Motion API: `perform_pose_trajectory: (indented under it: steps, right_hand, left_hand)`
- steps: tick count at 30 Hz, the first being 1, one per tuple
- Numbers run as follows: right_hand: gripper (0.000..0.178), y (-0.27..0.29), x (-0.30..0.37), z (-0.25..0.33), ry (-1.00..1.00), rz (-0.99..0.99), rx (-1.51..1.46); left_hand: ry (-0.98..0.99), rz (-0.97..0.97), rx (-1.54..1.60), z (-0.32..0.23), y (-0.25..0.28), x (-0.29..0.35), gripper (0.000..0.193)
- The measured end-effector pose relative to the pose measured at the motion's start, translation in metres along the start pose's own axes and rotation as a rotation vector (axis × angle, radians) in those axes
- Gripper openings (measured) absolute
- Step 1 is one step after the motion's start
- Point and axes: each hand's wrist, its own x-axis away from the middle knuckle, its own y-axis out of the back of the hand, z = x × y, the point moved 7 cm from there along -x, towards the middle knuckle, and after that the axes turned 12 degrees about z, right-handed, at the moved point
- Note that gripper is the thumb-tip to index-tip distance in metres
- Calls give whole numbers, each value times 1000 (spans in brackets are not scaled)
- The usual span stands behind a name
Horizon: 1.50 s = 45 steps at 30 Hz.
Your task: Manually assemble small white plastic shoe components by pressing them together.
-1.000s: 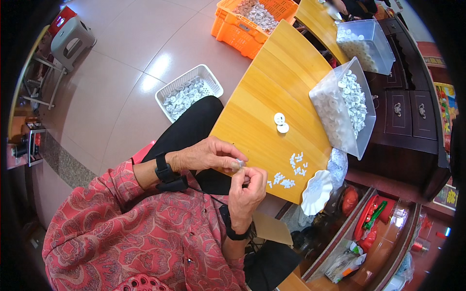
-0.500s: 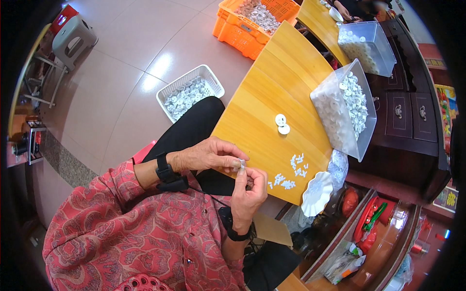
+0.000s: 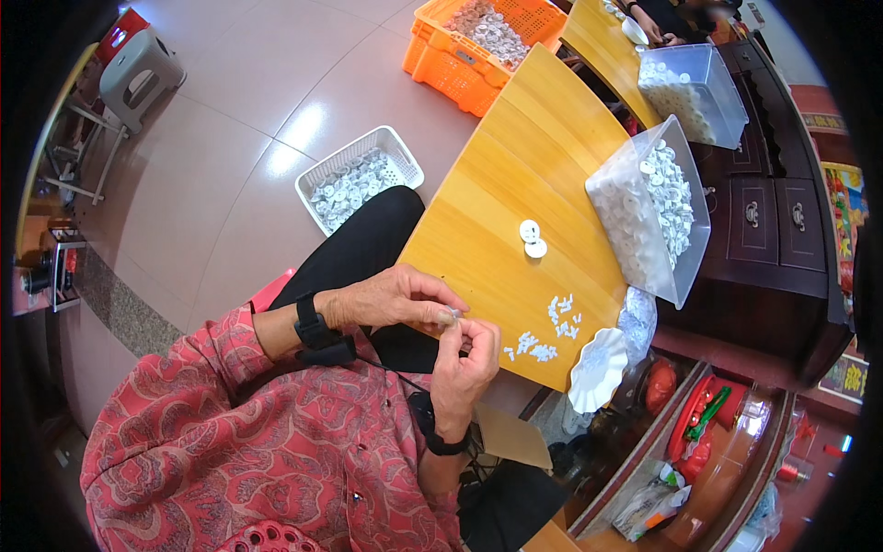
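Note:
My left hand [image 3: 395,296] pinches a small white plastic piece [image 3: 453,315] between thumb and fingertips, above my lap by the table's near edge. Against the same piece, my right hand [image 3: 464,370] presses its thumb and curled fingers. Fingertips cover most of it, so its exact kind cannot be made out. To the right of my hands, several tiny white plastic parts [image 3: 543,350] lie scattered on the wooden table [image 3: 501,170]. Farther back are two white round discs [image 3: 531,239], their edges touching or overlapping.
A clear bin [image 3: 635,212] of white parts stands at the table's right edge, near a scalloped white dish [image 3: 598,371]. On the floor are a white basket [image 3: 407,147] and an orange crate [image 3: 451,78], both holding parts. Another person's hand [image 3: 648,28] shows at the far table.
My hands have shifted slightly, and my right fingers have closed further over the small piece, which shows less now. The discs and loose parts keep their places on the table.

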Motion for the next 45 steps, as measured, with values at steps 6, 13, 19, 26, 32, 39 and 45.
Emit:
perform_pose_trajectory:
  steps: [6, 13, 19, 26, 32, 39, 45]
  right_hand:
    - [10, -3, 2, -20, -102, 53, -234]
    - [14, -9, 6, -29, -212, 41, -370]
    - [13, 0, 7, -30, -218, 7, -315]
    - [13, 52, 27, -64, -256, -181, -69]
    - [12, 78, 45, -75, -343, -243, 147]
    - [26, 60, 47, -76, -161, -177, 372]
    - [36, 44, 40, -55, -17, -102, 596]
  left_hand:
    - [11, -12, 12, 0, 4, 1, 29]
    - [-7, -23, 18, -3, 3, 3, 28]
    - [1, -128, -139, -28, 13, 8, 25]
    - [-252, -619, -143, -53, 102, 37, 26]
    - [-116, -818, -127, -17, 184, 62, 27]
    - [216, -980, -509, 4, 208, 61, 31]
    - [-221, -912, -1049, -77, 117, 12, 24]
